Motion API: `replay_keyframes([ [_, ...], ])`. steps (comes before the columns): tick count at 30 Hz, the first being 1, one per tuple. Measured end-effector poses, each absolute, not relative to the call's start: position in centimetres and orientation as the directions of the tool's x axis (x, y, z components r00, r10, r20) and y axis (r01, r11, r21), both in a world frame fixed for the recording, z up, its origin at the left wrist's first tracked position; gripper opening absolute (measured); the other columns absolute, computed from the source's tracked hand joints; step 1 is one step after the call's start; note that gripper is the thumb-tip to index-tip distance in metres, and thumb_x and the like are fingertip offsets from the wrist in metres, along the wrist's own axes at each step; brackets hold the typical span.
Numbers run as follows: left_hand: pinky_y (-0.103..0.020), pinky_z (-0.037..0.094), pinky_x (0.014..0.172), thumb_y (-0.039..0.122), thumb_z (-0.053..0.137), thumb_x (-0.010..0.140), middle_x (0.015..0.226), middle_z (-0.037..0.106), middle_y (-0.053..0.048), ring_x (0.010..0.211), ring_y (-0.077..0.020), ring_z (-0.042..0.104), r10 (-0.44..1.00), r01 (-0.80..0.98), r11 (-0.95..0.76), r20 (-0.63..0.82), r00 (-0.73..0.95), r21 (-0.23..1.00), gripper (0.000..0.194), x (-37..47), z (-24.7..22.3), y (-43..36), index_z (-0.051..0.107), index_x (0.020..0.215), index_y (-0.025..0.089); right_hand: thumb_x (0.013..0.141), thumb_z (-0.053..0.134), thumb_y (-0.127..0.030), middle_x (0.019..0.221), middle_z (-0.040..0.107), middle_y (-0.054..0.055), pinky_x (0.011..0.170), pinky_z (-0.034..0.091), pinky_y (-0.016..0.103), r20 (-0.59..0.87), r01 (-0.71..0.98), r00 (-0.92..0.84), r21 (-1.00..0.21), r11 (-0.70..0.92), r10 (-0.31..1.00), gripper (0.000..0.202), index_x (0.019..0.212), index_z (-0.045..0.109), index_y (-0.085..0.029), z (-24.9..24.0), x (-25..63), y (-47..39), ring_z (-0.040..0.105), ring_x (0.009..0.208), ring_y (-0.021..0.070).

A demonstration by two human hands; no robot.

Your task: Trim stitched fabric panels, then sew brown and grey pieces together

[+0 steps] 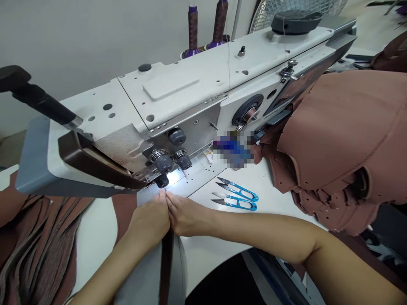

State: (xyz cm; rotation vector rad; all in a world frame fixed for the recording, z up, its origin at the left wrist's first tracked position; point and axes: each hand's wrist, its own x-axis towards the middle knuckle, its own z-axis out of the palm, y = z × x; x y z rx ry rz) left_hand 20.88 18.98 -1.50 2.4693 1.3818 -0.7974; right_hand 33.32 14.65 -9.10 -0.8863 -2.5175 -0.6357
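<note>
My left hand (151, 220) and my right hand (187, 215) meet side by side in front of the sewing machine (178, 93). Both are closed, fingertips pinched together on a grey fabric piece (140, 275). Down the middle of this piece runs a dark brown strip (167, 264), which passes beneath my hands and hangs toward my lap. The far end of the fabric lies on the lit machine bed, close to the needle area. The machine head hides the needle itself. Fingers cover the exact spot of the grip.
Two blue thread snips (238, 195) lie right of my hands. Brown leather pieces (346, 127) are heaped at the right, and more leather strips (34, 250) at the left. Thread cones (193, 31) and a fan (299, 8) stand behind the machine.
</note>
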Motion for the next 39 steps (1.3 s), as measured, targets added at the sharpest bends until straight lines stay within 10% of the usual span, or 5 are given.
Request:
replay_keyframes([
  [39,-0.033,0.045,0.085,0.009,0.033,0.088,0.123,0.056,-0.018,0.104,-0.0232,0.061,0.795,0.911,-0.393,-0.453,0.403,0.12,0.049,20.6,-2.7,18.8,0.038,0.136,0.008,0.08,0.047,-0.01,0.08,0.069,0.023,0.07,0.046,0.048,0.516,0.629,-0.714,0.176,0.757,0.473,0.021,0.081,0.067,-0.004,-8.5,33.2,13.4,0.064,0.079,0.0331],
])
